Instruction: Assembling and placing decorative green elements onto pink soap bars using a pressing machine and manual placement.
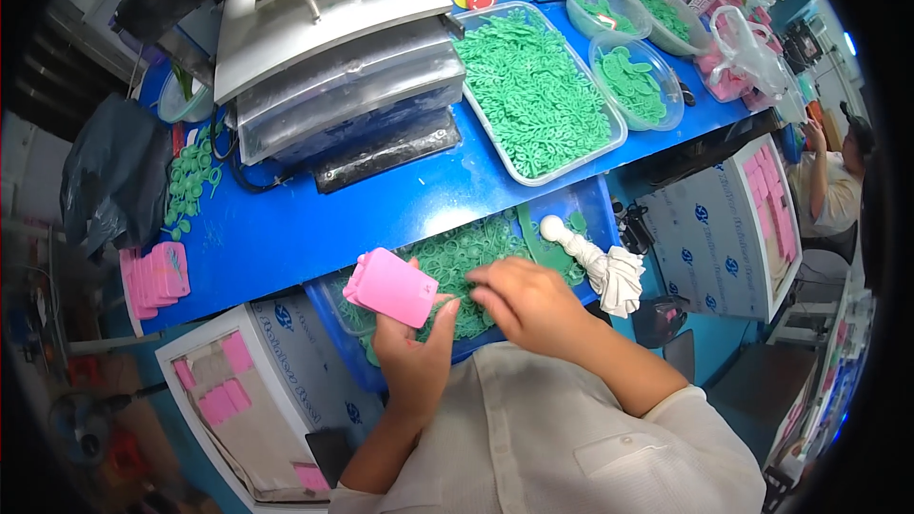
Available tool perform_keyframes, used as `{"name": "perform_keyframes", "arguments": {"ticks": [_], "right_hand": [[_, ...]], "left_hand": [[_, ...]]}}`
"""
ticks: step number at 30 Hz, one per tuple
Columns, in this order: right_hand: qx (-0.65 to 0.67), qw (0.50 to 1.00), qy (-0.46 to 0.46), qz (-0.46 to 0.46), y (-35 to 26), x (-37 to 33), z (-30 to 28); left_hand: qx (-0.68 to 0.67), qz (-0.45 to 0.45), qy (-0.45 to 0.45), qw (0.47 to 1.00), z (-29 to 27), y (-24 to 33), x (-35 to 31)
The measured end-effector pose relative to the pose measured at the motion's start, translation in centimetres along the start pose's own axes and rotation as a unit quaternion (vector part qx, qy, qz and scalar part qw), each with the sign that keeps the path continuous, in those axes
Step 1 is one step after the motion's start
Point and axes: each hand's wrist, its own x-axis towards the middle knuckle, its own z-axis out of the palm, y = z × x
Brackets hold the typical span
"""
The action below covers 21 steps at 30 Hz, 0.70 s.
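Observation:
In my left hand (pixel 415 362) is a small bundle of flat pink pieces with rounded corners (pixel 395 287), held tilted between thumb and fingers. My right hand (pixel 529 303) is just to the right of it, fingers curled toward the thumb. Whatever may be between those fingertips is too small or hidden to make out. Below both hands, a blue drawer-like bin (pixel 602 209) holds many loose green ring-shaped pieces (pixel 466 246). A white cloth-wrapped tool with a round knob (pixel 609 274) lies at the bin's right side.
A metal press (pixel 333 67) stands on the blue table (pixel 381 219). Right of it are a tray of green pieces (pixel 538 95) and several round tubs (pixel 636 86). Pink pieces (pixel 157 276) and a black bag (pixel 114 171) lie left. Another person (pixel 833 181) sits far right.

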Motion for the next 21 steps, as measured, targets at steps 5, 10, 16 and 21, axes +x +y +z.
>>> {"name": "perform_keyframes", "arguments": {"ticks": [5,10,16,21], "right_hand": [[0.078,0.994,-0.041,-0.069,-0.5,-0.2,-1.4],[0.070,0.993,0.078,-0.062,-0.4,3.6,-5.4],[-0.076,0.963,0.245,0.086,4.2,12.8,-8.9],[-0.200,0.944,0.247,0.086,6.6,15.2,-9.3]], "left_hand": [[-0.143,-0.106,-0.028,0.984,-0.1,1.2,0.5],[-0.179,-0.039,-0.074,0.980,-2.0,-0.2,0.7],[-0.165,-0.112,-0.090,0.976,-2.2,1.0,-0.4],[-0.181,-0.113,-0.089,0.973,-2.9,-0.1,-1.3]]}}
